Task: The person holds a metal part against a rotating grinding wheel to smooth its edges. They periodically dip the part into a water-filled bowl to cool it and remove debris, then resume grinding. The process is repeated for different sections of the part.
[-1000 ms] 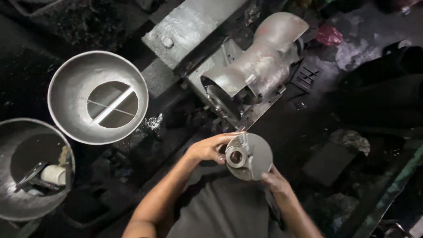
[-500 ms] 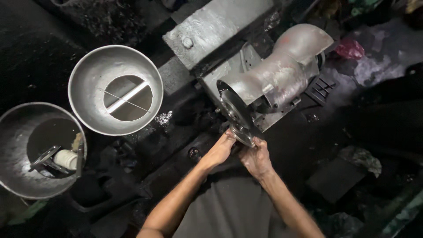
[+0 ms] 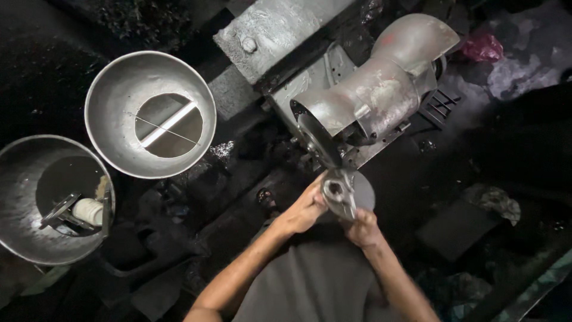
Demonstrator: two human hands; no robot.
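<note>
Both hands grip a round grey metal disc with a raised hub [image 3: 344, 192] just in front of the machine's spinning head. The left hand [image 3: 305, 210] is closed on the disc's left edge, fingers wrapped round the rim; the right hand [image 3: 362, 228] is clamped on its lower right edge from beneath. Half a second ago the disc was pressed up close against the dark circular plate [image 3: 319, 140] at the mouth of the grey curved metal housing [image 3: 381, 83]; now it sits lower and nearer the person's body, just apart from that plate, with its hub turned up toward the camera. That reads as the piece having come off the machine face and being held for a look or a re-grip, though whether it touches the plate's lower tip cannot be told. To the left, well apart from the hands, stand two large metal bowls: a funnel-like one with a cut-out bottom and crossbar [image 3: 149, 113], and another by the frame's edge [image 3: 50, 200] holding a small white roll and metal bits.
</note>
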